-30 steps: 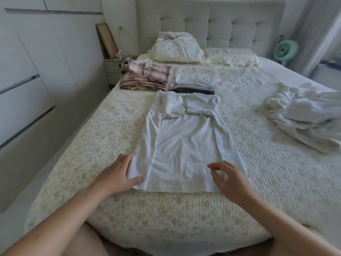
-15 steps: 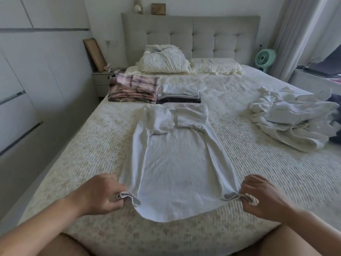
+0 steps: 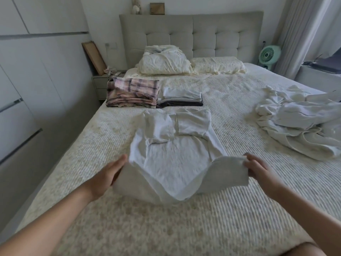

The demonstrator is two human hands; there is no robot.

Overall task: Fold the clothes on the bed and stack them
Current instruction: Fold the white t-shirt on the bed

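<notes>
A white T-shirt [image 3: 171,154] lies on the bed with its sides and sleeves folded inward. My left hand [image 3: 108,174] holds its lower left corner and my right hand [image 3: 258,169] pinches its lower right corner. Both corners are lifted off the bedspread, so the hem curls upward and sags in the middle. Beyond the shirt sit two stacks of folded clothes: a pink plaid stack [image 3: 133,93] and a white-and-dark stack [image 3: 181,98]. A heap of unfolded white clothes [image 3: 299,119] lies at the right of the bed.
The cream bedspread [image 3: 184,215] covers the bed. Pillows [image 3: 191,63] lie against the padded headboard [image 3: 191,34]. A nightstand [image 3: 100,84] stands at the left by white wardrobes [image 3: 36,74]. A green fan [image 3: 268,54] stands at the back right.
Both hands went from resting at the shirt's hem to gripping its two lower corners, and have now lifted the hem up and forward off the bed.
</notes>
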